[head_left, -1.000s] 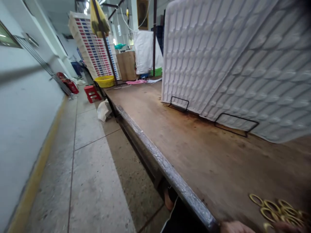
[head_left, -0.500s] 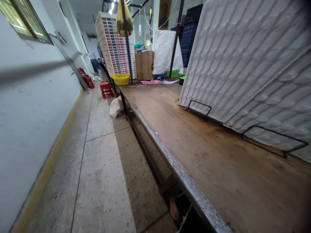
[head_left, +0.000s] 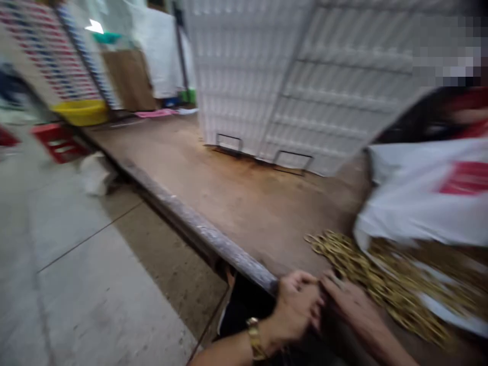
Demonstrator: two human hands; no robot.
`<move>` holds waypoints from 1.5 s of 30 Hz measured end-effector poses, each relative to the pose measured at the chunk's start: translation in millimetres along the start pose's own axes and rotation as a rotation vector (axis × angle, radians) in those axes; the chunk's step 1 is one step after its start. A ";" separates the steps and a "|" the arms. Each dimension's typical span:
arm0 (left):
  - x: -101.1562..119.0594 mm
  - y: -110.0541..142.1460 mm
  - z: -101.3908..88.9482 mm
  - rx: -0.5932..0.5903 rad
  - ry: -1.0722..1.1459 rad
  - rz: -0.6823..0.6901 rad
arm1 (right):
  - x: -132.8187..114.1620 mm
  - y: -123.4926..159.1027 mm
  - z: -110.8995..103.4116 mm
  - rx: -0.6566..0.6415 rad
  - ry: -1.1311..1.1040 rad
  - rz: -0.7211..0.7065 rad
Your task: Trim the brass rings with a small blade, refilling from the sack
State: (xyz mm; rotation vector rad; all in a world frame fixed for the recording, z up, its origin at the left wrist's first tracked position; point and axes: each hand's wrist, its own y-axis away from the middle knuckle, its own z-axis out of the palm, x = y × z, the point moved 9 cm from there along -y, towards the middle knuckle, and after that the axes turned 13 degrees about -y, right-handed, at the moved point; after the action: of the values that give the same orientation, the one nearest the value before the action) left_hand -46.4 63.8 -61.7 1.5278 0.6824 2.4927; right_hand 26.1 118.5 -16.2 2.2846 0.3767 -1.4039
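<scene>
My left hand [head_left: 295, 305], with a gold watch on its wrist, rests at the front edge of the wooden table [head_left: 236, 188]. Its fingers are curled inward, and what they hold is smeared by motion. My right hand [head_left: 348, 302] lies right beside it, its fingers reaching into a heap of small gold rings [head_left: 385, 279]. The heap spills out of a white bag with red print [head_left: 423, 193] standing at the right. The whole picture is blurred.
White moulded trays [head_left: 305, 81] lean upright on black wire stands at the back of the table. A yellow basin [head_left: 80, 112], a red stool [head_left: 57, 145], a cardboard box and stacked crates stand far left. Tiled floor runs along the left.
The view has swung right and down. Both hands, the heap of rings and the white bag have come into sight; half a second ago only the table and trays showed.
</scene>
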 end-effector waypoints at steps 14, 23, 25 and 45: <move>5.4 9.3 29.0 -0.119 -0.197 0.045 | 11.7 6.0 -25.7 -0.002 -0.419 -0.064; -0.9 10.7 46.5 -0.103 -0.315 0.023 | 18.6 15.6 -45.5 0.016 -0.351 -0.156; -2.7 10.9 48.9 -0.102 -0.347 0.029 | 21.4 17.4 -49.4 0.033 -0.343 -0.168; -10.1 18.8 63.1 -0.135 -0.297 0.066 | 19.7 30.7 -60.4 0.019 -0.460 -0.209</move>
State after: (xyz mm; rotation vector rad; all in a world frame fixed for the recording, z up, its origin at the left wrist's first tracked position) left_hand 15.6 62.8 -37.5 1.8404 0.4143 2.2324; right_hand 95.4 121.6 -3.2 1.8959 0.4609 -1.9819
